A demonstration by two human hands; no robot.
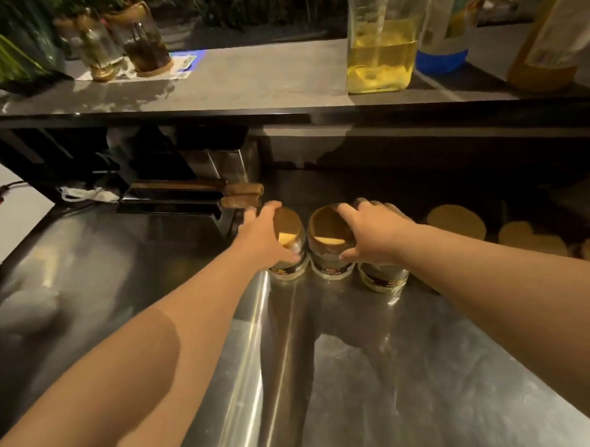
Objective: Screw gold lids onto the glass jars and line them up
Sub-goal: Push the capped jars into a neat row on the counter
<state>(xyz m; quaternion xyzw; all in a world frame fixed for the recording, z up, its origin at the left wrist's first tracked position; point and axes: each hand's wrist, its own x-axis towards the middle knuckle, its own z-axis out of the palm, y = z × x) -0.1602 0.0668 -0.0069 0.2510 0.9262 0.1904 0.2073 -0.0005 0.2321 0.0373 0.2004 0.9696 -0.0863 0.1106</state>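
Observation:
Three short glass jars with dark labels stand side by side on the steel counter. My left hand grips the gold lid of the left jar from the left side. The middle jar has its gold lid under the fingers of my right hand, which also covers the top of the right jar. Several loose gold lids lie flat on the counter to the right, in shadow.
A raised dark shelf runs across the back, holding a jar of yellow liquid, bottles and lidded jars. Two wooden-handled tools lie on a black rack left of the jars. A ridge splits the counter.

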